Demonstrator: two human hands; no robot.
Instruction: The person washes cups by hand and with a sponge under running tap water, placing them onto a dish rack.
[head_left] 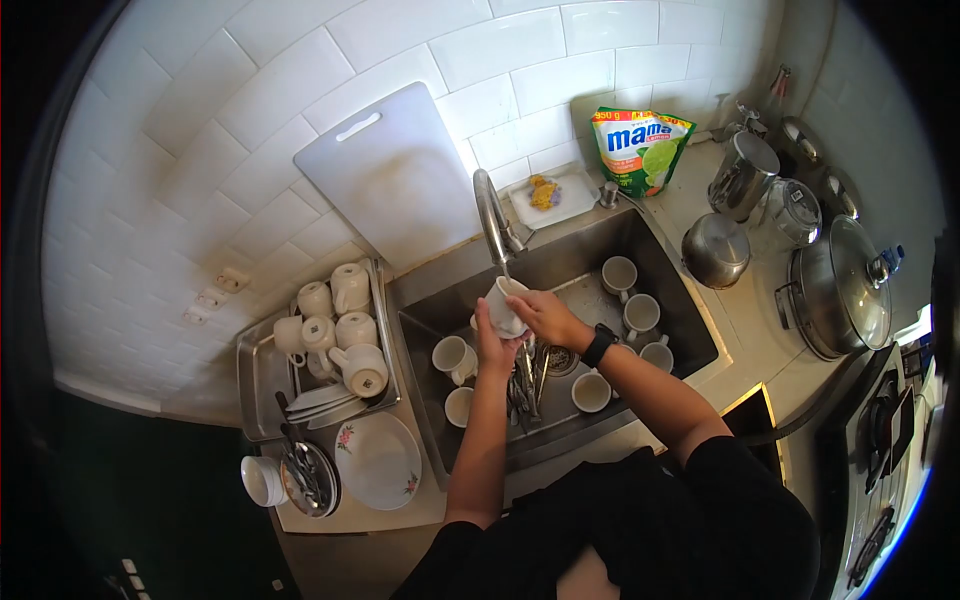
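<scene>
I hold a white cup (504,312) just under the tap (490,215), above the sink (692,335). My left hand (495,345) is closed about its side, fingers curled to fit it. My right hand (548,318) touches it at the rim, fingers bent; I can't tell how tightly they close or whether any tips reach inside. Below my hands, cutlery (527,388) lies in the sink, with more cups (591,392) to both sides. On my left, a tray (258,405) holds upturned cups (355,330), near a flowered plate (378,460).
</scene>
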